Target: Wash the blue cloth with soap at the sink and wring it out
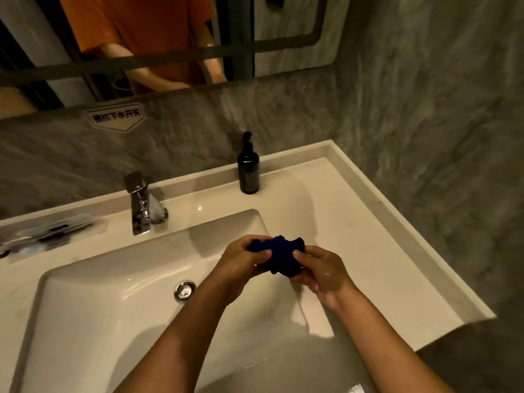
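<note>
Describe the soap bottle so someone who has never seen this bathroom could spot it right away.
Start at the white sink counter against the grey wall. On its back ledge, right of the chrome faucet, stands the soap bottle, upright and alone. It is the only dark, cylindrical thing there, with a black pump on top.
</note>
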